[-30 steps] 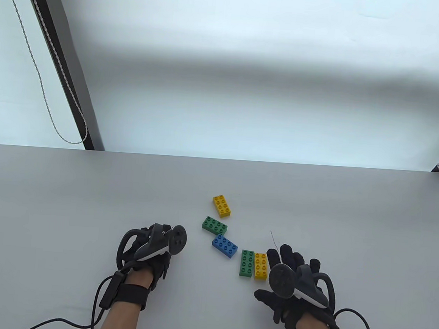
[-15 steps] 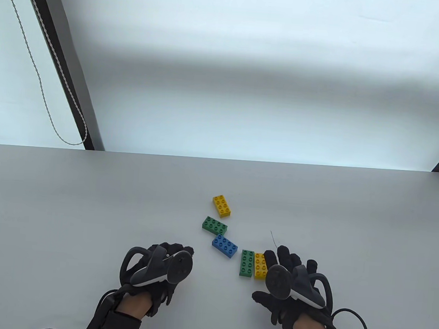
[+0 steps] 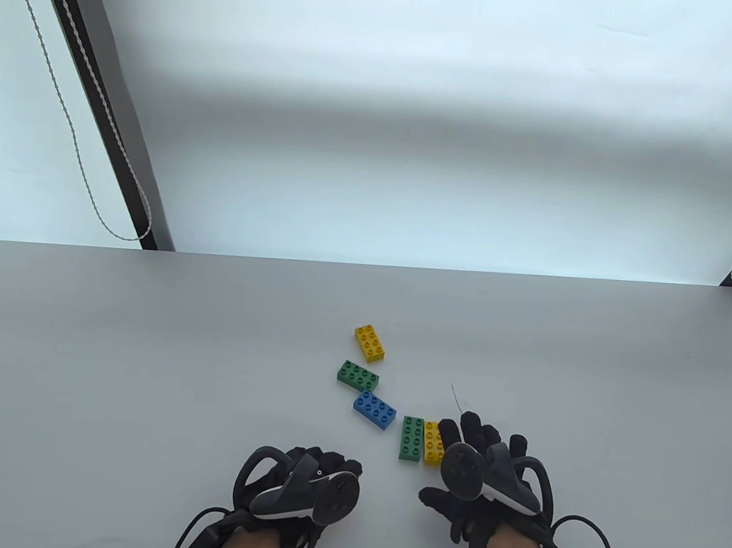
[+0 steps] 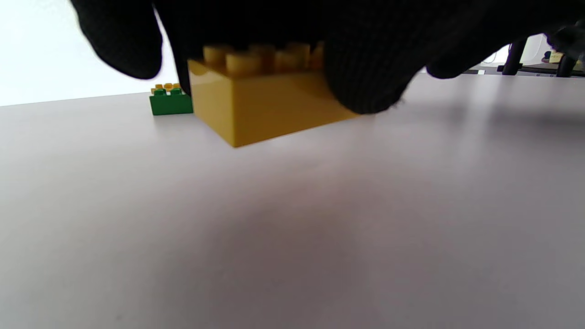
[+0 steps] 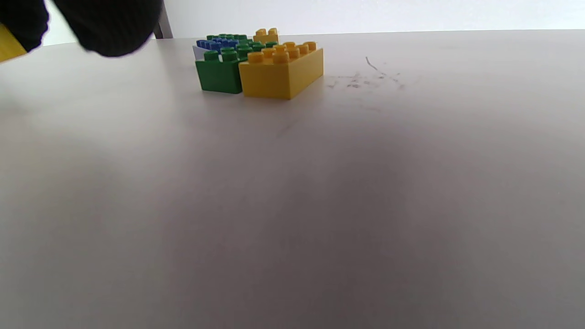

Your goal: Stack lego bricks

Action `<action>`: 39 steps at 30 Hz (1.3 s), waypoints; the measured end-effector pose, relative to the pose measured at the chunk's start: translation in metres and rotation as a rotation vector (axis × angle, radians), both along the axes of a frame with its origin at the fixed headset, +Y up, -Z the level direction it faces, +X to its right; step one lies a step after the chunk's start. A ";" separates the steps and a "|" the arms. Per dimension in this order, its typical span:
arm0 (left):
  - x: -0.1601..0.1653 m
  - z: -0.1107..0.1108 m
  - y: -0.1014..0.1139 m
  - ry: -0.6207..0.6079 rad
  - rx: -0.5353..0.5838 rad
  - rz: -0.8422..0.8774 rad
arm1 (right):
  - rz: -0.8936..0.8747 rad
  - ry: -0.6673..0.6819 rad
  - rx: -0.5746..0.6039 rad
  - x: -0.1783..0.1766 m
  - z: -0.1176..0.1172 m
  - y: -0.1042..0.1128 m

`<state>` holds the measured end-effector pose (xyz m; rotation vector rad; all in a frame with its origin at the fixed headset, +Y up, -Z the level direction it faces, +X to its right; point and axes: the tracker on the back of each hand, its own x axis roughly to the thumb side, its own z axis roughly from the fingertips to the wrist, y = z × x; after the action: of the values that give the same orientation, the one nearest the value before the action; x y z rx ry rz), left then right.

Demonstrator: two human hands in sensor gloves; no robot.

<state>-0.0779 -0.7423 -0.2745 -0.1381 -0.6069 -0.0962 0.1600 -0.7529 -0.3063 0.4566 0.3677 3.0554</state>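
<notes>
It looks like a test room for recording hands: a plain grey table [image 3: 146, 332], a bare white wall [image 3: 415, 132], and a black frame pole [image 3: 100, 107] with a cord [image 3: 67, 130].

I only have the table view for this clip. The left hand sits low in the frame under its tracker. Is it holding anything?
Observer: Yes. The left wrist view shows the left hand gripping a held yellow brick, with its fingers over the studs.
Operator: Is it lifted off the table?
Observer: I cannot tell. Its lower edge sits right at the table surface.
Operator: The right hand overlaps the yellow brick next to the green one. Is it touching it?
Observer: No. In the right wrist view that loose yellow brick stands free against the green brick. The right hand is clear of it.
</notes>
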 end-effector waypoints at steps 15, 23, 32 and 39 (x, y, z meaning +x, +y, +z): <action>0.007 0.008 -0.018 -0.018 -0.055 -0.055 | 0.007 0.011 -0.021 -0.003 0.000 -0.003; 0.009 0.008 -0.022 -0.024 -0.067 -0.073 | 0.003 0.008 -0.028 -0.004 0.000 -0.005; 0.008 0.007 -0.022 -0.009 -0.098 -0.063 | -0.005 0.028 0.097 -0.011 -0.003 -0.002; -0.002 0.003 -0.014 0.013 -0.137 0.013 | -0.007 -0.020 0.182 -0.015 -0.011 -0.004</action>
<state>-0.0802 -0.7558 -0.2720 -0.2669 -0.6017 -0.0409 0.1447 -0.7569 -0.3174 0.4323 0.0861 3.0972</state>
